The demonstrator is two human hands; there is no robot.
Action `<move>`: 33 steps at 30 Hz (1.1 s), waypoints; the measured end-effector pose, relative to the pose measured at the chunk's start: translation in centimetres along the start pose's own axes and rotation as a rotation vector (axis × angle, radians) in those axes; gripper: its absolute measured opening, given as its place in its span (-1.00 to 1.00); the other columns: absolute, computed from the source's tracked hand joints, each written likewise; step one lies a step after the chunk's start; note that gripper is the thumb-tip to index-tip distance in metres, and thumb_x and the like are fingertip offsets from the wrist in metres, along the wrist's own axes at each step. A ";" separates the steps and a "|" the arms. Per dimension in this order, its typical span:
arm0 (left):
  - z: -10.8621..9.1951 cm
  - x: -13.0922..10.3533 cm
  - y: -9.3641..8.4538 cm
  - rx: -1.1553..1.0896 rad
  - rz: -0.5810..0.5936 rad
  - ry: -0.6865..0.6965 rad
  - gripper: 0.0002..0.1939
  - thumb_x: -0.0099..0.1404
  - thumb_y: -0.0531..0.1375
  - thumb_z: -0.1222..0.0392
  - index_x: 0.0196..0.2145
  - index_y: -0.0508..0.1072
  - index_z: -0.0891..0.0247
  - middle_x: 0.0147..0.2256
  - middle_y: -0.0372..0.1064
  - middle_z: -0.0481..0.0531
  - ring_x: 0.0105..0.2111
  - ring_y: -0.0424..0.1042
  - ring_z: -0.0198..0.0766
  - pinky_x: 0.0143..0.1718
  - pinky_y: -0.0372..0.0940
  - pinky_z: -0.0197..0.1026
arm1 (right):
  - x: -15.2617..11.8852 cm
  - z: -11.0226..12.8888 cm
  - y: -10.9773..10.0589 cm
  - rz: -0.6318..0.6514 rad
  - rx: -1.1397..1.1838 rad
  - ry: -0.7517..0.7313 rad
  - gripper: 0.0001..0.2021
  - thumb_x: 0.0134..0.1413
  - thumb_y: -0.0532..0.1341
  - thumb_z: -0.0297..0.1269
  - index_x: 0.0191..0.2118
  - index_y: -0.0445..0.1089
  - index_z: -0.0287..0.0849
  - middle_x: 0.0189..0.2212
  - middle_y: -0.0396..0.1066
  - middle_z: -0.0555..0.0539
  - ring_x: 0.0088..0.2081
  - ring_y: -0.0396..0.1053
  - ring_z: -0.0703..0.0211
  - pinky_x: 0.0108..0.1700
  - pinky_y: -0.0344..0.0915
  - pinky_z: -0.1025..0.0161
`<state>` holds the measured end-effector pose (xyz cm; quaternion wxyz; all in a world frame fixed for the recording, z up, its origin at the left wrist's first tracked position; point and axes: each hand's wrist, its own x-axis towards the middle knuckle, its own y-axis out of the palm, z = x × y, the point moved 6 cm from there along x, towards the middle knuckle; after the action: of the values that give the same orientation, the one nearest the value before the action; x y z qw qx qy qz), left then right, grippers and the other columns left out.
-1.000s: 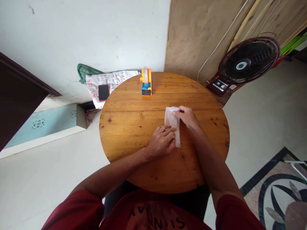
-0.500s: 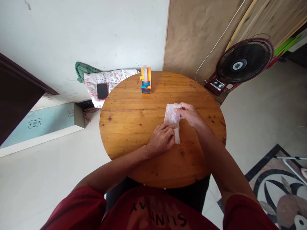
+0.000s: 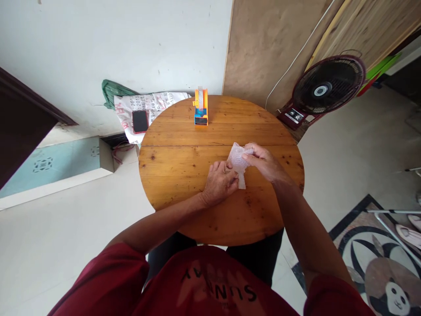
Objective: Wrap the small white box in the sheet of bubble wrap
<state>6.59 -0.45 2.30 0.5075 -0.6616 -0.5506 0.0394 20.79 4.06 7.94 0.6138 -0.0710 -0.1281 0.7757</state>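
A strip of clear bubble wrap lies near the middle of the round wooden table. My left hand presses on its near end with fingers curled over it. My right hand pinches the far end and has it lifted and folded toward the left hand. What the wrap covers, if anything, is hidden by both hands.
An orange and blue tape dispenser stands at the table's far edge. Beyond the left rim a printed white sack holds a black phone, with a green bag behind. A red floor fan stands at right.
My right hand has drawn the far end of the bubble wrap back toward my left hand, so the strip looks shorter and bunched. The left hand has stayed in place.
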 end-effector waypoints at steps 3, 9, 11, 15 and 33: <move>0.2 -0.3 -0.2 -0.008 -0.046 -0.027 -0.88 0.27 0.22 0.16 -0.31 0.56 0.18 -0.13 0.32 0.13 -0.17 0.21 -0.09 -0.17 0.12 -0.06 | -0.6 0.2 -0.1 0.037 -0.055 0.000 -0.80 0.07 0.27 -0.11 -0.36 0.33 -0.12 -0.45 0.24 0.06 -0.38 0.18 0.24 -0.29 0.15 0.26; 0.5 -0.4 0.0 -0.016 -0.057 -0.071 -0.88 0.28 0.24 0.13 -0.30 0.57 0.17 -0.16 0.30 0.11 -0.18 0.19 -0.12 -0.14 0.13 -0.07 | -2.4 0.5 0.1 0.029 -0.117 0.008 -0.84 0.13 0.24 -0.15 -0.33 0.35 -0.12 -0.42 0.27 0.04 -0.36 0.22 0.21 -0.29 0.17 0.25; 0.5 -0.4 0.0 -0.022 -0.067 -0.082 -0.89 0.27 0.25 0.13 -0.31 0.56 0.17 -0.17 0.30 0.10 -0.18 0.20 -0.12 -0.13 0.13 -0.07 | -3.2 0.6 0.4 -0.005 -0.136 -0.014 -0.86 0.15 0.22 -0.17 -0.33 0.34 -0.12 -0.41 0.27 0.04 -0.36 0.22 0.21 -0.29 0.18 0.25; 0.4 -0.4 0.1 -0.016 -0.059 -0.100 -0.90 0.26 0.25 0.13 -0.32 0.55 0.17 -0.19 0.29 0.10 -0.19 0.21 -0.11 -0.16 0.13 -0.08 | -4.6 0.1 0.9 -0.042 -0.147 -0.052 -0.86 0.17 0.21 -0.17 -0.32 0.35 -0.12 -0.41 0.29 0.04 -0.35 0.24 0.21 -0.28 0.19 0.25; 1.4 -0.6 0.9 -0.124 -0.012 -0.083 -0.73 0.28 0.25 0.11 -0.09 0.41 0.22 0.10 0.34 0.20 0.09 0.32 -0.04 0.06 0.24 -0.02 | -8.6 -1.5 3.1 -0.171 -0.173 -0.127 -0.91 0.27 0.18 -0.20 -0.24 0.39 -0.05 0.03 0.50 -0.10 0.13 0.41 0.05 0.19 0.26 0.03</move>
<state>6.13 0.04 0.69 0.4423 -0.6863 -0.5766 0.0295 20.32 -4.80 5.22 0.6600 -0.0632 -0.2385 0.7096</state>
